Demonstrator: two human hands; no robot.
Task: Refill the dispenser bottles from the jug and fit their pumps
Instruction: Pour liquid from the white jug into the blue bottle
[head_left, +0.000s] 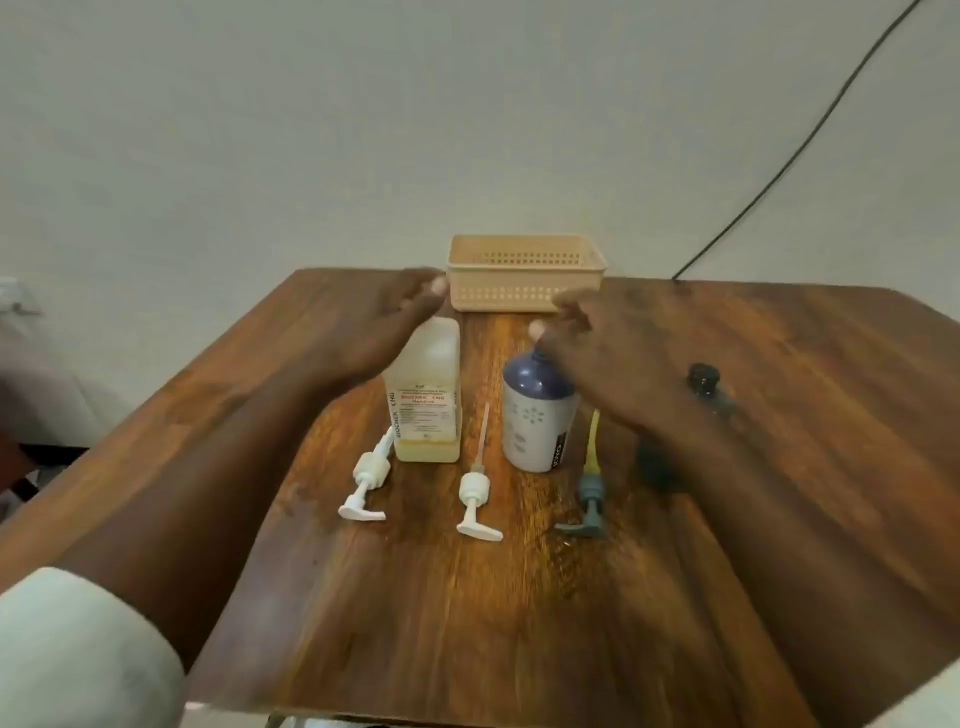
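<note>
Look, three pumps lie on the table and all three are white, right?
Not quite. Three pumps do lie on the table, but only two are white. The third pump is grey with a yellowish tube, as the head view shows.

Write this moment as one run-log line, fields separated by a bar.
left hand over jug | right hand over blue bottle | three pumps on table, none fitted | basket behind
</note>
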